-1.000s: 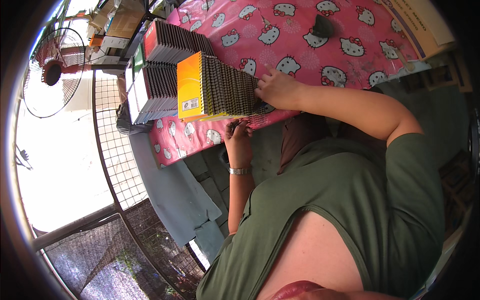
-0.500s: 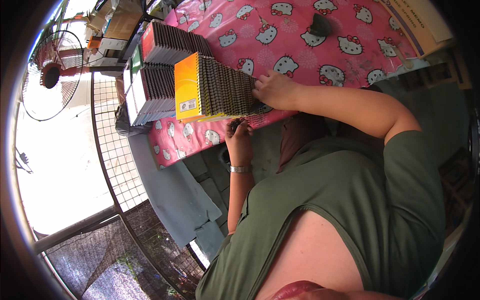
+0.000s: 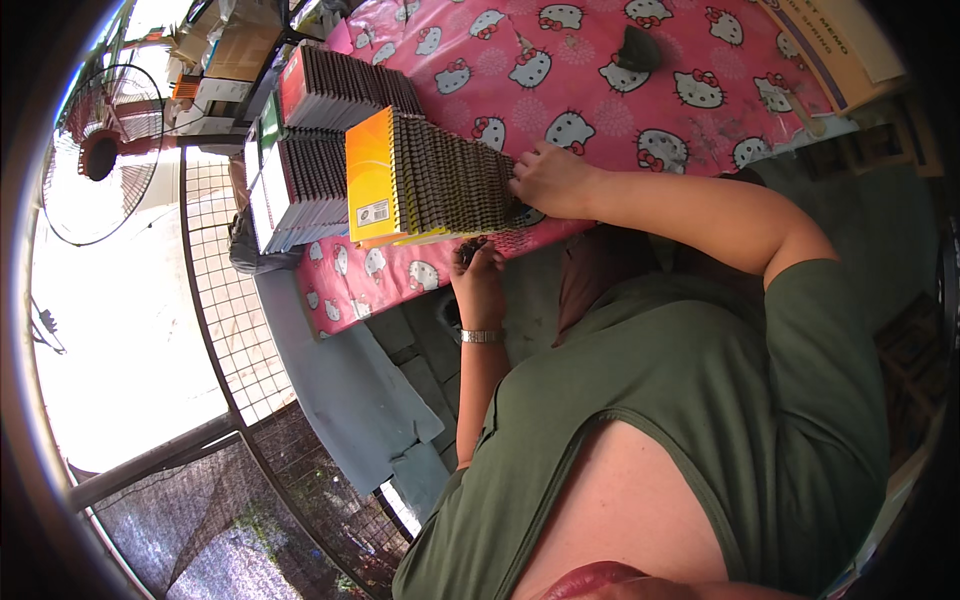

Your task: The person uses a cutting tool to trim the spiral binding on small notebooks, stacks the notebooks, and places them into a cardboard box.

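A long row of spiral notebooks (image 3: pixel 450 180) with dark coils stands on the table, its near end showing a yellow-orange cover. At the row's right end, my right hand (image 3: pixel 555 180) presses bent fingers against the last notebooks; the fingertips are partly hidden. Below the row's front side, by the table edge, my left hand (image 3: pixel 480 272) is closed around a small dark object (image 3: pixel 470 250) that I cannot make out. A metal-banded watch (image 3: pixel 483 336) circles the left wrist.
Two more notebook stacks, one with a red cover (image 3: pixel 294 88) and one with a white cover (image 3: pixel 268 200), stand left of the row. The pink patterned tablecloth (image 3: pixel 600 100) covers the table. A dark lump (image 3: pixel 638 48) lies farther back. A fan (image 3: pixel 100 155) stands far left.
My right hand has shifted very slightly to the right at the row's end. The left hand keeps its place and its closed grip.
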The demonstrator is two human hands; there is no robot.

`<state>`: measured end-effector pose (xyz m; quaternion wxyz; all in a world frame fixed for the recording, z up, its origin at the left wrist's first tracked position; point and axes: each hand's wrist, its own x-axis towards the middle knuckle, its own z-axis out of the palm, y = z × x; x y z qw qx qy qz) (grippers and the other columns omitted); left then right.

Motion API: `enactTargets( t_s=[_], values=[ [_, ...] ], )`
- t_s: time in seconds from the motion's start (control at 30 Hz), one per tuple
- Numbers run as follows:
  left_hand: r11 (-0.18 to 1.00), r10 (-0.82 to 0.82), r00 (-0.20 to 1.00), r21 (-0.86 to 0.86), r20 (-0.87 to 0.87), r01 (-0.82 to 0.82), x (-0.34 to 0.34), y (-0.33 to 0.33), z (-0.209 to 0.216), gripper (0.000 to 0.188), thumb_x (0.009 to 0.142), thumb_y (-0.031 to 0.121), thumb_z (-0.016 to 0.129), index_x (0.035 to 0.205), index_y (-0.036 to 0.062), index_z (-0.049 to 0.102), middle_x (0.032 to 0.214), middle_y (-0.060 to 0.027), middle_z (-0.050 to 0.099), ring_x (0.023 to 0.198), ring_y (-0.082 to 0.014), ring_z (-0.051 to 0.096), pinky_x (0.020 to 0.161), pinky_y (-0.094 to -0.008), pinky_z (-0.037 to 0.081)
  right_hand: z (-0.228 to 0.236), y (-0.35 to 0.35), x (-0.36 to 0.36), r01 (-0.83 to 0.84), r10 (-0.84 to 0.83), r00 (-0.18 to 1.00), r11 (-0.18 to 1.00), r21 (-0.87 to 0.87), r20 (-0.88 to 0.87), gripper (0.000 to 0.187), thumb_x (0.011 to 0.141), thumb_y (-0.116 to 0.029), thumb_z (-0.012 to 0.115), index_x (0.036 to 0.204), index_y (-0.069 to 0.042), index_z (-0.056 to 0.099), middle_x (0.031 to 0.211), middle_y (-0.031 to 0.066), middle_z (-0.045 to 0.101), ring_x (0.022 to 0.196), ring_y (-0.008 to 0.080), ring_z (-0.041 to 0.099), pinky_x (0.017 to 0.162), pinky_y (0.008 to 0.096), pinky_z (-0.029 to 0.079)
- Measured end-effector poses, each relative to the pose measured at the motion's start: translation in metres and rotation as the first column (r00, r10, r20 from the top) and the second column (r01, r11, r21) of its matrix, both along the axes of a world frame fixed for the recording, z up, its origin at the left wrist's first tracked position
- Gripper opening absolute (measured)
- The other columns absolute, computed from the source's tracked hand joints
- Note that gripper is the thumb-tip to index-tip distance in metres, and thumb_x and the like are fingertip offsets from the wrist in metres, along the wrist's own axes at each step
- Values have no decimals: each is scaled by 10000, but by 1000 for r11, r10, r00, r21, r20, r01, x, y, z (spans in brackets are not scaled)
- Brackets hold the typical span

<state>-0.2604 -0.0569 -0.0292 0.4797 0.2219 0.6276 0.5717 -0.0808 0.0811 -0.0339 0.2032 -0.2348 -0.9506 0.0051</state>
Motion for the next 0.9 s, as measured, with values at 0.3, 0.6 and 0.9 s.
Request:
enactTargets(
  t_s=[0.3,0.6,0.9],
  values=[
    [994,-96,987,-61,-130,89,1,2,-3,83,869,8,602,927,37,550,825,-24,585,662,-112,550,599,-234,436,14,-10,-20,63,28,961,947,-316,275,137,779,-160,572,729,-111,690,751,70,703,757,266,688,773,411,538],
    [999,16,996,-39,86,-13,8,3,-7,129,866,20,649,903,55,532,740,-3,570,611,-90,522,559,-229,408,-6,-5,-4,-38,54,995,984,173,-88,144,772,-118,579,752,-76,715,814,99,722,830,259,712,706,390,561],
    [998,-53,999,16,-6,53,-2,-1,-23,176,846,-3,657,897,66,503,741,-11,570,605,-90,524,557,-229,407,-3,-3,-4,-7,31,995,970,-243,93,155,771,-131,577,745,-61,713,780,90,719,803,264,713,698,398,562]
  ],
)
